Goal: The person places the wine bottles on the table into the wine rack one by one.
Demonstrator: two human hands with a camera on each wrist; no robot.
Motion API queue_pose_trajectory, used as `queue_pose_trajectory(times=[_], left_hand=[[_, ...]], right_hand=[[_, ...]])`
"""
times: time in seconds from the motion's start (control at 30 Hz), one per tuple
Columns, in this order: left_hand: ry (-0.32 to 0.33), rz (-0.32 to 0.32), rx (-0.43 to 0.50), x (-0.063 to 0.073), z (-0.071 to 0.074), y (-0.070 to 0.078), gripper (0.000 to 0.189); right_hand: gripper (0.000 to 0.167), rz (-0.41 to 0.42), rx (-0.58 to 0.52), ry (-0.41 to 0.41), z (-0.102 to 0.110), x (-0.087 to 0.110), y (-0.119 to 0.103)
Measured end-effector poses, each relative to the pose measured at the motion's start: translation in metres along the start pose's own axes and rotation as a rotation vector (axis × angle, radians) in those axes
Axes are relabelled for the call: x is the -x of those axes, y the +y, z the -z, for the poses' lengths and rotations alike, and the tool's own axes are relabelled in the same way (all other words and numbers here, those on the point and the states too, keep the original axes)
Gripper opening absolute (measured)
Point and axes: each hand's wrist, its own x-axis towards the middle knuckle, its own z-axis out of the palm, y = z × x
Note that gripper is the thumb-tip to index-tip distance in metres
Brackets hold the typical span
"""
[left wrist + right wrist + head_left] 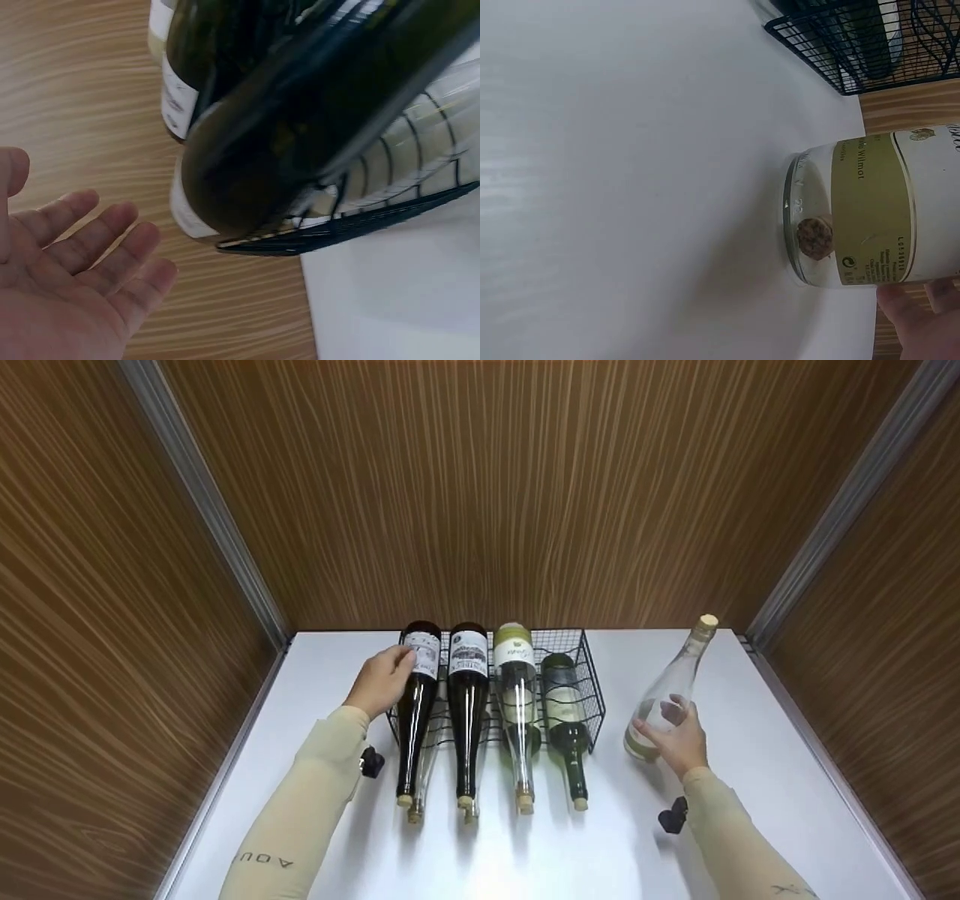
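Observation:
My right hand [681,739] grips a clear wine bottle [670,684] around its lower body. The bottle leans, with its corked neck up and away to the right. In the right wrist view its gold and white label [874,210] shows, and a cork [814,238] is visible through the glass near the base. My left hand [382,681] is beside the base end of the leftmost dark wine bottle [417,709]. Its fingers [112,236] are spread and loosely bent in the left wrist view, apart from the bottle and holding nothing.
A black wire rack [597,694] holds bottles lying in two layers, corks toward me. Another dark bottle [469,705] and a clear one [517,720] lie on top. A green bottle [566,712] lies lower right. Wood-grain panels [465,495] enclose the white table [570,855].

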Motion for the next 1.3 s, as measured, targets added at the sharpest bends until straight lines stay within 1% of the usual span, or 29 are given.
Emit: queue_pose_trajectory(times=[0.13, 0.33, 0.43, 0.6, 0.7, 0.87, 0.93, 1.07, 1.13, 1.2, 1.3], left_hand=[[0.006, -0.045, -0.030, 0.000, 0.001, 0.010, 0.042], [-0.007, -0.074, -0.048, 0.004, 0.002, 0.021, 0.041], [-0.003, -0.104, -0.059, 0.005, 0.000, 0.026, 0.040], [-0.014, -0.139, -0.082, 0.007, -0.003, 0.035, 0.041], [-0.026, -0.154, -0.099, 0.006, -0.005, 0.038, 0.041], [-0.022, -0.178, -0.122, 0.006, -0.008, 0.041, 0.037], [-0.015, -0.196, -0.141, 0.006, -0.009, 0.041, 0.036], [-0.011, -0.237, -0.207, 0.009, -0.012, 0.041, 0.033], [-0.013, -0.259, -0.240, 0.010, -0.013, 0.044, 0.032], [-0.012, -0.282, -0.259, 0.012, -0.014, 0.047, 0.032], [-0.007, -0.313, -0.271, 0.015, -0.015, 0.055, 0.033]], right_hand=[[0.100, 0.010, 0.037, 0.005, 0.002, -0.001, -0.003], [0.103, 0.050, 0.099, 0.004, 0.008, -0.001, -0.010], [0.101, 0.084, 0.098, 0.023, 0.011, 0.000, -0.017], [0.092, 0.139, 0.086, 0.063, 0.013, 0.002, -0.027], [0.087, 0.158, 0.103, 0.078, 0.016, 0.004, -0.032], [0.081, 0.201, 0.176, 0.072, 0.020, 0.007, -0.038], [0.082, 0.220, 0.195, 0.061, 0.021, 0.007, -0.039], [0.087, 0.267, 0.247, 0.036, 0.026, 0.008, -0.044], [0.089, 0.303, 0.296, 0.026, 0.030, 0.009, -0.049], [0.091, 0.363, 0.349, 0.019, 0.034, 0.010, -0.054], [0.093, 0.512, 0.437, 0.026, 0.041, 0.010, -0.064]])
